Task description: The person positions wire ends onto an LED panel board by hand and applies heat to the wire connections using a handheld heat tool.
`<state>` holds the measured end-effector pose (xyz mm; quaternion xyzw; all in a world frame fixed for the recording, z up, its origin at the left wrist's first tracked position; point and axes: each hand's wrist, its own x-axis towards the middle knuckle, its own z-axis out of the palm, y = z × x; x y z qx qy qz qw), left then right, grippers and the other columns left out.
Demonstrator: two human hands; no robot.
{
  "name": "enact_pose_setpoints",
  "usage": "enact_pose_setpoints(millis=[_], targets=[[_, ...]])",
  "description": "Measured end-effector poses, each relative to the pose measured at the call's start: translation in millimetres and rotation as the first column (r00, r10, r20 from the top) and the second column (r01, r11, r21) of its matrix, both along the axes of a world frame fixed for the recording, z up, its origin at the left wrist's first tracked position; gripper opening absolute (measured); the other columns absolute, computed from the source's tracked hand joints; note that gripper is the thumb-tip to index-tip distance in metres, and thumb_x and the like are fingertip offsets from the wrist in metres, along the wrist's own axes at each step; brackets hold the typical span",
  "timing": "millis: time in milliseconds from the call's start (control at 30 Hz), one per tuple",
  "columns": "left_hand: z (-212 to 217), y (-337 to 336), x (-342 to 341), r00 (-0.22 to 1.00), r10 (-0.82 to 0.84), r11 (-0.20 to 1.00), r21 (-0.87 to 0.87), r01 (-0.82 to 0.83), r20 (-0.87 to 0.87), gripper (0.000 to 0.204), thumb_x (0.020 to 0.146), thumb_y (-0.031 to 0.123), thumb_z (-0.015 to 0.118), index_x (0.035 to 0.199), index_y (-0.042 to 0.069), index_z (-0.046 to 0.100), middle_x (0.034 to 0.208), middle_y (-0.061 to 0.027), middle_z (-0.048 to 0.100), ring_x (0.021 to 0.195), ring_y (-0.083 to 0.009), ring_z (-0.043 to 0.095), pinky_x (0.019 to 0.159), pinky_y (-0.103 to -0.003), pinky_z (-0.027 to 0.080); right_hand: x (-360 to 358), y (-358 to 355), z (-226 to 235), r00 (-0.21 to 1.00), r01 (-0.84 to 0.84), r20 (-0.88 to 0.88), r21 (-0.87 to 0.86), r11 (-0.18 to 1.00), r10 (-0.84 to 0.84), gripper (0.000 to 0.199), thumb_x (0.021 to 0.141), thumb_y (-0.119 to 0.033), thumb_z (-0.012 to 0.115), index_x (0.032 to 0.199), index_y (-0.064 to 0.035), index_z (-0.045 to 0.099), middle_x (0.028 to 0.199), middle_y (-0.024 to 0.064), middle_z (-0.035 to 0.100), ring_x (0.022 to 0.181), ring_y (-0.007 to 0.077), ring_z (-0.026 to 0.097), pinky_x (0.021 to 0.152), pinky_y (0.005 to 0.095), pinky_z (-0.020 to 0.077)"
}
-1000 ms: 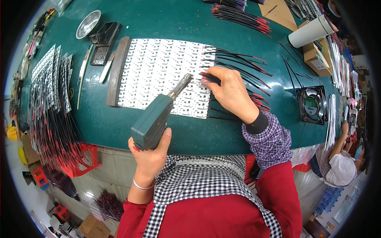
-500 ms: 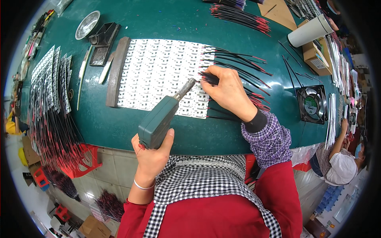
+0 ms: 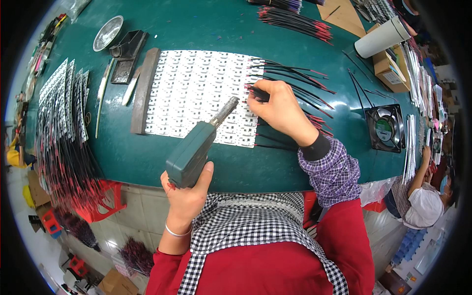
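Observation:
My left hand (image 3: 189,194) is wrapped round the grip of a dark green soldering gun (image 3: 189,152). Its metal barrel points up and right, with the tip over the right part of a white circuit board panel (image 3: 196,93). A bundle of black wires (image 3: 260,93) with red ends is pinched in my right hand (image 3: 282,110), close to the panel's right edge. Other black and red wires (image 3: 300,81) run off that edge to the right, some partly hidden beneath my right hand. A dark bar (image 3: 146,91) lies along the panel's left edge.
Finished-looking strips with hanging wires (image 3: 69,142) lie at the left. A metal bowl (image 3: 108,33), black tray (image 3: 129,56), fan (image 3: 385,129), white cylinder (image 3: 382,38) and wire bundles (image 3: 295,22) surround the panel. Another person (image 3: 425,204) sits at the far right.
The soldering gun has drawn back a little, down and left, so its tip is farther from the wires in my right hand. My right hand has barely shifted.

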<state>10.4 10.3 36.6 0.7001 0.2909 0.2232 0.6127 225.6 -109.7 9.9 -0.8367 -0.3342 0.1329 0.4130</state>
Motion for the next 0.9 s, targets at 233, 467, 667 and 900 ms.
enact_pose_setpoints(millis=[233, 467, 667, 900], targets=[[-10, -1, -7, 0.999, -0.041, 0.999, -0.029, 0.04, -0.023, 0.018, 0.08, 0.001, 0.076, 0.094, 0.0, 0.064, 0.087, -0.0038, 0.068, 0.071, -0.0088, 0.061, 0.065, -0.023, 0.046, 10, 0, -2, 0.988, -0.063, -0.138, 0.037, 0.997, 0.068, 0.023, 0.076, -0.012, 0.065, 0.087, 0.0085, 0.063, 0.067, 0.0211, 0.059, 0.057, 0.0289, 0.054, 0.06, 0.0383, 0.0453], [-7, 2, -13, 0.997, -0.048, 0.998, 0.038, 0.051, -0.06, 0.018, 0.08, 0.001, 0.075, 0.095, 0.0, 0.063, 0.09, -0.0037, 0.067, 0.074, -0.0083, 0.061, 0.065, -0.023, 0.046, 6, -1, 0, 0.993, -0.054, -0.105, 0.033, 0.998, 0.057, 0.023, 0.078, -0.013, 0.063, 0.089, 0.0069, 0.064, 0.07, 0.0226, 0.06, 0.062, 0.0355, 0.058, 0.062, 0.0414, 0.0461], [-2, 3, -18, 0.998, 0.031, 0.998, -0.054, -0.034, -0.052, 0.025, 0.08, -0.004, 0.073, 0.103, -0.003, 0.066, 0.098, -0.0076, 0.07, 0.085, -0.0116, 0.065, 0.073, -0.025, 0.051, 4, -4, 7, 0.992, -0.121, -0.046, -0.023, 0.992, 0.12, 0.021, 0.083, -0.011, 0.061, 0.095, 0.0064, 0.062, 0.079, 0.0236, 0.062, 0.073, 0.0382, 0.061, 0.068, 0.0435, 0.0467], [0, 5, -22, 0.998, 0.05, 0.996, -0.077, -0.052, -0.03, 0.033, 0.079, -0.006, 0.072, 0.111, -0.004, 0.065, 0.105, -0.0107, 0.07, 0.094, -0.0151, 0.066, 0.084, -0.027, 0.052, -2, -21, 29, 0.976, -0.069, 0.213, 0.084, 0.994, 0.05, 0.013, 0.09, -0.006, 0.057, 0.097, 0.0049, 0.061, 0.091, 0.0189, 0.055, 0.086, 0.0373, 0.056, 0.078, 0.041, 0.0455]])
